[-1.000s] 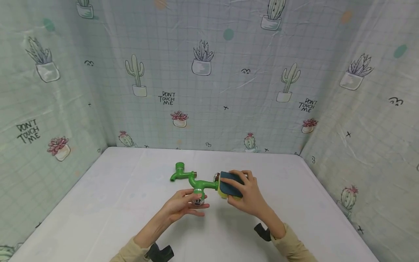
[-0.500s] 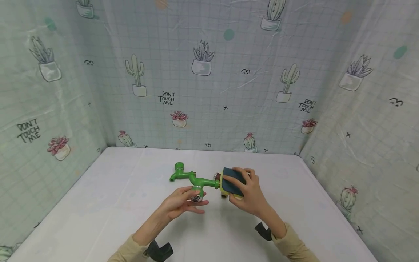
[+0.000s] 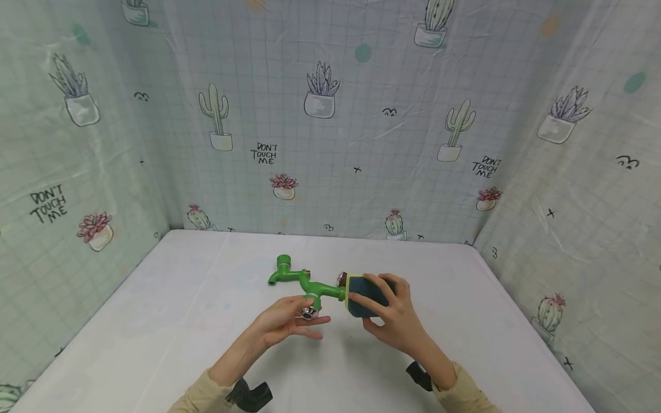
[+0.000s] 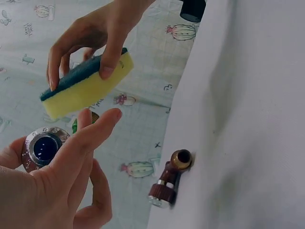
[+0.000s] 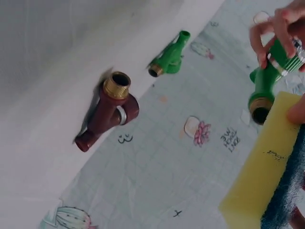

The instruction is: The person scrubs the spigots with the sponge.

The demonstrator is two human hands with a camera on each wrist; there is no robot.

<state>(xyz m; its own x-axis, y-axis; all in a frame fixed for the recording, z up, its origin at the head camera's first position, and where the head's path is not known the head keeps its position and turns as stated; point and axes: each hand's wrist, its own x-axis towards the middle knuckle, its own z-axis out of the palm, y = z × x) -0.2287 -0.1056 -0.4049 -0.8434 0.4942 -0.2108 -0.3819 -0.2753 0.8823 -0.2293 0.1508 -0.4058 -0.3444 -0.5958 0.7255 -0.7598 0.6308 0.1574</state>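
In the head view my left hand holds a green tap by its chrome-ended handle, thumb and fingers around it, other fingers stretched out. The tap is off the table, with its brass threaded end pointing toward the right hand. My right hand grips a sponge, yellow foam on one face and dark blue-green scouring pad on the other. The sponge's foam edge is right at the tap's threaded end, and its pad side faces up toward the head camera.
A second green tap lies on the white table, further back and left. Behind the sponge lies a brown tap with a brass thread. Patterned cactus cloth hangs around the table. Black wrist mounts show below both hands.
The sponge first rose slightly, then came down and a little right, its pad turning flatter to the head camera. The left hand and its tap have shifted only slightly.
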